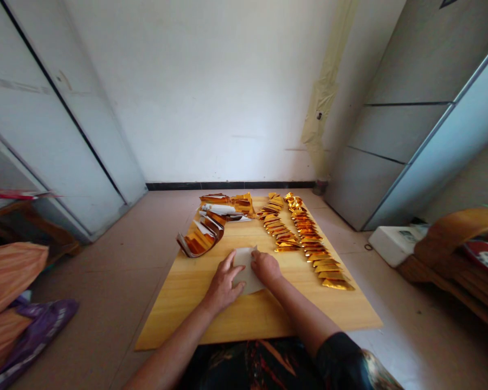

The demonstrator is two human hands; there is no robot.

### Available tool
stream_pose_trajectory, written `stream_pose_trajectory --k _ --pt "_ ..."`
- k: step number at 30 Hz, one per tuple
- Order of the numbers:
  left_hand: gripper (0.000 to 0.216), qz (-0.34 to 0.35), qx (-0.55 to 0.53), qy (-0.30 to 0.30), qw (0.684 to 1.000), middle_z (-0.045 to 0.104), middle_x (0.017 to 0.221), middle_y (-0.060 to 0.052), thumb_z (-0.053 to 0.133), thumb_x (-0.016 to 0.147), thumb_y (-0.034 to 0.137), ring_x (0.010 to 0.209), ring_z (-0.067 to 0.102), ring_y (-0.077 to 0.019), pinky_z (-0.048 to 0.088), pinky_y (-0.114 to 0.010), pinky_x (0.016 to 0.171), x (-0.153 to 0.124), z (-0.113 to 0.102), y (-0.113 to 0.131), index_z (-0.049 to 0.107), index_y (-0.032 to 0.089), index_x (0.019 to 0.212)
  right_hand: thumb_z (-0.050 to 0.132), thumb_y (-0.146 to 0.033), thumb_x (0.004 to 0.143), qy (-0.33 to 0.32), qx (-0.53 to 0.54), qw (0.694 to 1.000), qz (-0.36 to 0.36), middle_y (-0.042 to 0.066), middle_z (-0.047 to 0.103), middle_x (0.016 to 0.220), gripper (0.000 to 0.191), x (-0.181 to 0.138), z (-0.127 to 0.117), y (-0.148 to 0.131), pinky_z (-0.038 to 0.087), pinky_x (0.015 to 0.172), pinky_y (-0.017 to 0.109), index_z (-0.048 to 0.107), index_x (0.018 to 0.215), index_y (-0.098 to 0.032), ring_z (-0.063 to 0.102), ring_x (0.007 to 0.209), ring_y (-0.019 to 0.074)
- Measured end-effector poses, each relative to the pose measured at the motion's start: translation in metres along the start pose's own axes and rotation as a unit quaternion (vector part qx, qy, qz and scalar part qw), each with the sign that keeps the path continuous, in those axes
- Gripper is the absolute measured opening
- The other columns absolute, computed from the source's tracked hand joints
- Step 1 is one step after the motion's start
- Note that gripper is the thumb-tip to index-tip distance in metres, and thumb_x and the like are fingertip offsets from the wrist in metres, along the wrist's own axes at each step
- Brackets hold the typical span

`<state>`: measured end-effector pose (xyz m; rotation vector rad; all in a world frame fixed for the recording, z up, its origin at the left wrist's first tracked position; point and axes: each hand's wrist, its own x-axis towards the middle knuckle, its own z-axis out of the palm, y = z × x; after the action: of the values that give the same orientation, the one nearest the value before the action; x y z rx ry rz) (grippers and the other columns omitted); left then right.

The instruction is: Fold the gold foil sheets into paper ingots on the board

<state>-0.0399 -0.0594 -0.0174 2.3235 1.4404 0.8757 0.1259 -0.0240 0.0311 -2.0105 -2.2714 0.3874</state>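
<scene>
A pale sheet of paper (pixel 250 283) lies on the wooden board (pixel 179 314) right in front of me. My left hand (pixel 224 281) rests along the sheet's left side, its fingers apart and touching the paper. At the sheet's upper right edge, my right hand (pixel 266 267) is closed, the paper's corner pinched at its fingertips. Folded gold foil papers (pixel 320 252) stand in a long row on the right. A shorter row of folded gold papers (pixel 282 233) is just left of it. Loose gold and white sheets (pixel 205 233) sit curled in a pile at the far left.
Behind the board are a white wall (pixel 228 108) and its dark skirting. A grey refrigerator (pixel 390 135) stands at the right, near a white box (pixel 390 246) and a wooden armrest. Orange and purple bags (pixel 36 325) lie on the floor at left.
</scene>
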Motion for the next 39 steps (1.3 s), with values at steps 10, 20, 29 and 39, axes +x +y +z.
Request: stream_pose_trajectory --k 10,20,29,39 --pt "0.064 0.048 -0.042 -0.071 0.995 0.035 0.147 -0.010 0.052 0.061 0.003 0.135 0.033 -0.0250 0.031 -0.043 0.112 -0.008 -0.008 0.007 0.057 0.019 0.122 0.054 -0.015 0.076 -0.017 0.098 0.995 -0.015 0.010 0.067 0.112 0.040 0.018 0.003 0.013 0.042 0.086 0.024 0.063 0.115 -0.017 0.061 0.104 0.0192" --pt "0.067 0.047 -0.054 -0.063 0.995 0.041 0.143 -0.008 0.038 0.062 -0.005 0.131 0.040 -0.0191 0.035 -0.038 0.111 -0.005 -0.013 0.003 0.057 0.019 0.122 0.056 -0.015 0.074 -0.014 0.142 0.990 -0.010 0.007 0.067 0.113 0.040 0.021 0.003 0.020 0.043 0.087 0.022 0.065 0.113 -0.018 0.061 0.103 0.0179" --pt "0.027 0.030 0.098 -0.002 0.995 0.057 0.127 -0.007 0.062 0.074 0.017 0.122 0.045 -0.0296 0.037 -0.051 0.102 0.000 -0.007 0.008 0.071 0.029 0.097 0.052 -0.029 0.083 0.010 0.070 0.998 0.000 0.006 0.069 0.103 0.032 0.004 0.002 0.023 0.044 0.078 0.024 0.064 0.113 -0.024 0.063 0.093 0.0180" --pt "0.021 0.061 0.061 -0.036 0.996 0.065 0.116 -0.008 0.058 0.077 0.015 0.108 0.058 -0.0228 0.045 -0.040 0.097 0.003 -0.004 0.009 0.071 0.021 0.092 0.061 -0.022 0.069 0.024 0.153 0.944 -0.293 0.009 0.049 0.134 0.056 -0.038 -0.003 0.062 0.034 0.102 0.036 0.055 0.124 -0.021 0.044 0.122 0.0225"
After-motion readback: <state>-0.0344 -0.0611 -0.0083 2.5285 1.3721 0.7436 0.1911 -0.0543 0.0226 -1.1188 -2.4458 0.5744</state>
